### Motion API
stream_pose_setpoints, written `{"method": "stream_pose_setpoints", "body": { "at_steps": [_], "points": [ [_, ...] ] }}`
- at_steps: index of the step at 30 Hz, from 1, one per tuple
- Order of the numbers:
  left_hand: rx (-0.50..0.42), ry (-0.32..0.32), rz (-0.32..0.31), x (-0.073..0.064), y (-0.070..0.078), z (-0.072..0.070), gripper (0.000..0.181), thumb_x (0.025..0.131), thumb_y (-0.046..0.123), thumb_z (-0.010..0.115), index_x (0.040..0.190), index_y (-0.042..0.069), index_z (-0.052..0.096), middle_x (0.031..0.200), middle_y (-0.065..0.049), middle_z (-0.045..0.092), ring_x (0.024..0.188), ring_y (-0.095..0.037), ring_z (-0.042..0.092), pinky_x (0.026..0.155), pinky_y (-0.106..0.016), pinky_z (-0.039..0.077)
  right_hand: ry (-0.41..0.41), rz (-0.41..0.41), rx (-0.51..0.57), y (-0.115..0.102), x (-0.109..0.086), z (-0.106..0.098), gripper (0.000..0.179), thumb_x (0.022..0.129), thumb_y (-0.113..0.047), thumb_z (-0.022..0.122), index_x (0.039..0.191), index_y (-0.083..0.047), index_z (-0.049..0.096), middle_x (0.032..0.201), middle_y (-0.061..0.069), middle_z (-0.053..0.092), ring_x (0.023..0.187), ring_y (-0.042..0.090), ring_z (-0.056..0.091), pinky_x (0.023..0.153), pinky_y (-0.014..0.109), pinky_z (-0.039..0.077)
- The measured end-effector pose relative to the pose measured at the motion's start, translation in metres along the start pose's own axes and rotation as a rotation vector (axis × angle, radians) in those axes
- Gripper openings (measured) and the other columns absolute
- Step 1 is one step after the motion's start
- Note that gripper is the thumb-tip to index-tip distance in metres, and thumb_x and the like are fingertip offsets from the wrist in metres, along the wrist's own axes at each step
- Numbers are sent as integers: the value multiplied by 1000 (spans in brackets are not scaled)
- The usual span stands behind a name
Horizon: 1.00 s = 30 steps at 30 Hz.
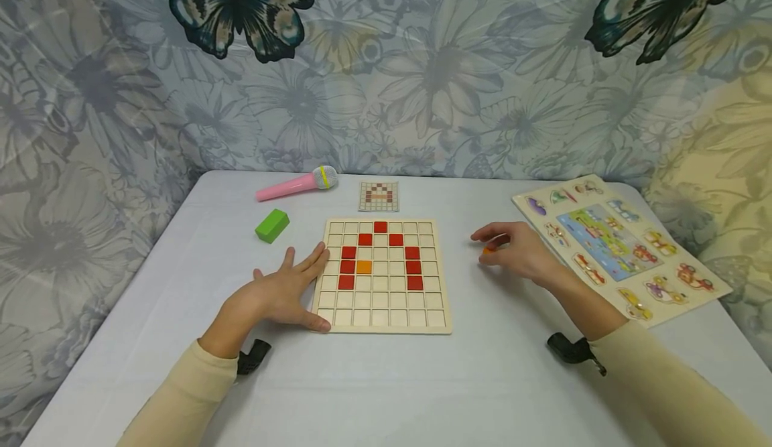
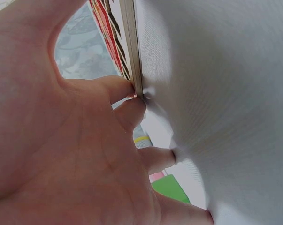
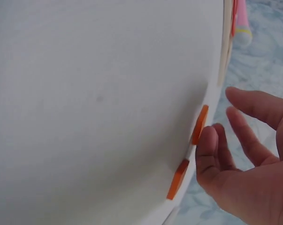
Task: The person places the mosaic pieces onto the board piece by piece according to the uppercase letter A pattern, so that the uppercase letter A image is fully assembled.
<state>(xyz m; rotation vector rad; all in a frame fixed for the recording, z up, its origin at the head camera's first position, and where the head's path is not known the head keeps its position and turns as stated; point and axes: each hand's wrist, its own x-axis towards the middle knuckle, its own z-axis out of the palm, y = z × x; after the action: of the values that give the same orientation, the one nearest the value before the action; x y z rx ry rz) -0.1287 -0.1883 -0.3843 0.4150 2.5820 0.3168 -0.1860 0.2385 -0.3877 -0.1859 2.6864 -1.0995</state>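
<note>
A wooden grid board lies on the table, with several red tiles in an arch shape and one orange tile inside the left side. My left hand, fingers spread, rests at the board's left edge; thumb and forefinger touch it and the other fingertips press the cloth. To the right of the board, my right hand hovers low with loosely bent fingers. In the right wrist view two orange tiles lie on the table beside its fingertips; a bent finger is close to the nearer one, contact unclear.
Behind the board lies a small pattern card. A pink toy microphone and a green block are at the back left. On the right, a picture puzzle board lies near my right forearm. A patterned cloth hangs behind the table.
</note>
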Motion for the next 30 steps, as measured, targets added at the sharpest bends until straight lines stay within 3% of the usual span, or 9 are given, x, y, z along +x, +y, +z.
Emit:
{"method": "stream_pose_setpoints", "body": {
  "at_steps": [8,17,30],
  "points": [
    [1,1,-5,0,0,0,133,74,68,85,170,19,7,178,2,-4,158,-55,-2,98,-95,16,22,50,-43,0,-2,-3,39,83,-6,82,121,-2,73,115,17,70,100,29,59,75,30,50],
    [7,1,-4,0,0,0,132,74,68,84,170,19,7,178,2,-5,157,-56,-2,98,-95,16,34,40,-109,2,-2,-4,33,82,-6,83,113,0,73,99,14,67,89,26,58,69,30,49],
    [6,4,-1,1,-1,1,132,74,69,84,170,19,7,178,3,-5,158,-55,-2,99,-94,15,16,87,-101,-4,-2,-3,33,82,-4,81,115,-2,76,105,16,69,94,28,60,71,30,51]
  ]
}}
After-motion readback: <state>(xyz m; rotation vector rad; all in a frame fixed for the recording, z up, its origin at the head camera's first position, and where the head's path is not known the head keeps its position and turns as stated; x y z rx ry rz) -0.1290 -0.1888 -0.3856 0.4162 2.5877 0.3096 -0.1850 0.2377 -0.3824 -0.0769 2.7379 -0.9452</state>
